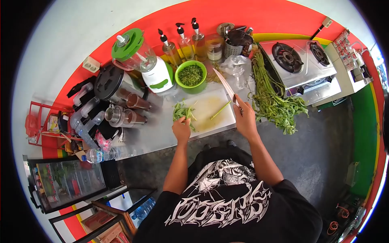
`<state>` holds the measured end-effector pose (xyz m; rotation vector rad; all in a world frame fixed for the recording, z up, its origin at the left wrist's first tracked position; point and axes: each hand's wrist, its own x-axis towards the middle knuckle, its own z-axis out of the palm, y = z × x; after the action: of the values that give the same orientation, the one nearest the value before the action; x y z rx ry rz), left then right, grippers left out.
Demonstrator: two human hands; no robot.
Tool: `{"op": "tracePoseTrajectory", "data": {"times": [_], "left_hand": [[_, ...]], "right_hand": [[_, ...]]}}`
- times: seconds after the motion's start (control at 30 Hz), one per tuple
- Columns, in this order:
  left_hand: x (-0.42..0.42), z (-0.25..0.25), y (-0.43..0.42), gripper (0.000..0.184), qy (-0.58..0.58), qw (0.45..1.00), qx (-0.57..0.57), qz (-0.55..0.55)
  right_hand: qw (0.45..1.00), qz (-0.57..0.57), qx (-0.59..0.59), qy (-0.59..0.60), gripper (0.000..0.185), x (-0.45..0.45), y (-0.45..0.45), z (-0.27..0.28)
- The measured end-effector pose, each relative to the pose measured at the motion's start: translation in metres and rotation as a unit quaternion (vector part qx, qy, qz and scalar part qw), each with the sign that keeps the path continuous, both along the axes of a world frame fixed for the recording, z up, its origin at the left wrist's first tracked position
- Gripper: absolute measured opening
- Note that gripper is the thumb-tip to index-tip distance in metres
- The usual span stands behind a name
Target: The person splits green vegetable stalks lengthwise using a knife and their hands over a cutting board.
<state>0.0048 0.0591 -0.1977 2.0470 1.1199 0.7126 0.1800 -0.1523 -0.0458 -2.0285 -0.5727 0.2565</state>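
Observation:
My right hand (245,117) is closed round the handle of a knife (225,82), its long blade pointing up and away over the right side of the cutting board (207,104). At the board's left edge, my left hand (181,128) has its fingers closed on a small bunch of leafy greens (183,111). A single green stem (220,110) lies on the board between the two hands. Behind the board stands a green bowl (192,86) filled with chopped greens (190,75). To the right of my right hand, a large heap of long-stemmed greens (270,96) hangs over the counter edge.
A blender (150,69) stands behind the bowl's left side, near several pump bottles (184,45). Metal cups (125,116) and a water bottle (95,155) sit on the left. A clear plastic bag (237,69) lies behind the knife. A two-burner stove (300,67) is at the right.

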Motion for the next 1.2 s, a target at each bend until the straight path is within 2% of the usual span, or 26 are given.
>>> {"op": "tracePoseTrajectory", "data": {"times": [0.07, 0.13, 0.2, 0.23, 0.27, 0.33, 0.37, 0.47, 0.5, 0.53, 0.57, 0.6, 0.67, 0.7, 0.77, 0.8, 0.87, 0.93, 1.0, 1.07, 1.13, 1.2], "left_hand": [[0.004, 0.004, -0.003, 0.039, 0.088, 0.995, -0.028, 0.028], [0.016, 0.009, -0.011, 0.046, 0.073, 0.997, -0.029, 0.023], [0.032, 0.008, -0.019, 0.039, 0.015, 0.996, 0.078, -0.036], [0.041, 0.003, -0.026, 0.036, -0.013, 0.993, 0.093, -0.072], [0.05, 0.002, -0.034, 0.036, -0.018, 0.993, 0.088, -0.072], [0.067, 0.0, -0.05, 0.033, 0.026, 0.988, 0.002, -0.154], [0.074, -0.003, -0.058, 0.031, 0.036, 0.984, 0.06, -0.166], [0.083, -0.01, -0.072, 0.029, 0.081, 0.981, 0.065, -0.163], [0.085, -0.01, -0.074, 0.029, 0.074, 0.982, 0.063, -0.164], [0.087, -0.01, -0.073, 0.024, 0.117, 0.977, 0.032, -0.173], [0.09, -0.005, -0.072, 0.02, 0.161, 0.97, 0.002, -0.182], [0.093, -0.001, -0.071, 0.02, 0.158, 0.97, 0.002, -0.183], [0.1, 0.013, -0.066, 0.019, 0.077, 0.961, -0.143, -0.223], [0.105, 0.028, -0.064, 0.019, 0.076, 0.961, -0.145, -0.223], [0.109, 0.06, -0.062, 0.014, -0.029, 0.888, -0.383, -0.255], [0.106, 0.073, -0.066, 0.014, -0.029, 0.888, -0.384, -0.251], [0.107, 0.104, -0.065, 0.021, -0.188, 0.826, -0.492, -0.202], [0.097, 0.13, -0.061, 0.019, -0.203, 0.822, -0.491, -0.205], [0.084, 0.154, -0.058, 0.019, -0.249, 0.784, -0.535, -0.196], [0.07, 0.17, -0.054, 0.02, -0.258, 0.786, -0.533, -0.178], [0.056, 0.181, -0.052, 0.021, -0.319, 0.784, -0.508, -0.16], [0.042, 0.186, -0.049, 0.02, -0.321, 0.794, -0.495, -0.148]], "right_hand": [[1.0, -0.013, -0.003, -0.01, 0.042, 0.007, -0.01, 0.0], [0.999, -0.038, 0.006, -0.031, 0.042, 0.012, -0.021, -0.005], [0.998, -0.059, 0.011, -0.022, 0.042, 0.015, -0.031, -0.009], [0.997, -0.079, 0.019, -0.011, 0.042, 0.016, -0.035, -0.01], [0.997, -0.079, 0.015, -0.016, 0.042, 0.016, -0.041, -0.009], [0.995, -0.096, 0.035, 0.003, 0.043, 0.015, -0.05, -0.006], [0.994, -0.105, 0.023, 0.019, 0.042, 0.013, -0.054, 0.001], [0.99, -0.129, 0.039, 0.044, 0.042, 0.013, -0.065, 0.002], [0.99, -0.133, 0.028, 0.039, 0.042, 0.011, -0.069, 0.01], [0.99, -0.135, 0.026, 0.033, 0.042, 0.012, -0.073, 0.009], [0.989, -0.135, 0.034, 0.056, 0.041, 0.014, -0.077, 0.004], [0.987, -0.135, 0.043, 0.08, 0.041, 0.015, -0.08, -0.001], [0.988, -0.131, 0.052, 0.061, 0.04, 0.017, -0.08, -0.005], [0.988, -0.12, 0.054, 0.082, 0.04, 0.016, -0.08, -0.004], [0.987, -0.106, 0.052, 0.106, 0.04, 0.013, -0.077, -0.004], [0.988, -0.078, 0.062, 0.119, 0.04, 0.013, -0.073, -0.004], [0.988, -0.039, 0.081, 0.124, 0.039, 0.013, -0.057, 0.0], [0.981, 0.041, 0.098, 0.159, 0.039, 0.005, -0.042, 0.01], [0.978, 0.081, 0.089, 0.168, 0.038, -0.003, -0.026, 0.023], [0.977, 0.138, 0.09, 0.136, 0.036, -0.012, -0.01, 0.034], [0.974, 0.17, 0.095, 0.115, 0.04, -0.02, 0.001, 0.037], [0.967, 0.24, 0.08, 0.032, 0.044, -0.028, 0.01, 0.051]]}}
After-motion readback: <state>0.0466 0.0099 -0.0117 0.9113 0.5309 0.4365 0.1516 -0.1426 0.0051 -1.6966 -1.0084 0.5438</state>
